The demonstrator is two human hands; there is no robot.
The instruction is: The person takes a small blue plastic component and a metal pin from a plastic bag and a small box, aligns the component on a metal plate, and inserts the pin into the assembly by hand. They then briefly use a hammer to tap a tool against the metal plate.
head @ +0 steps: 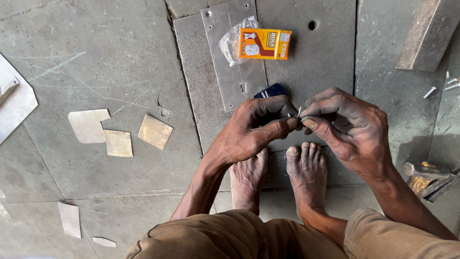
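Note:
My left hand [254, 129] and my right hand [347, 127] meet fingertip to fingertip above my bare feet. Between thumbs and forefingers they pinch a small pale metal piece [299, 112], mostly hidden by the fingers. A dark blue object [270, 90] pokes out just behind my left hand's knuckles. Beyond the hands, an orange cardboard box [265, 43] with a crumpled clear plastic wrapper [232, 41] lies on a narrow metal strip [230, 62], which rests on a larger grey metal sheet [316, 57].
Three small cut metal pieces [119, 132] lie on the stone floor at left, with more scraps [70, 219] lower left. A sheet corner [14, 98] is at far left. A hammer [426, 170] lies at right, a metal bar [426, 33] and loose rivets [430, 91] upper right.

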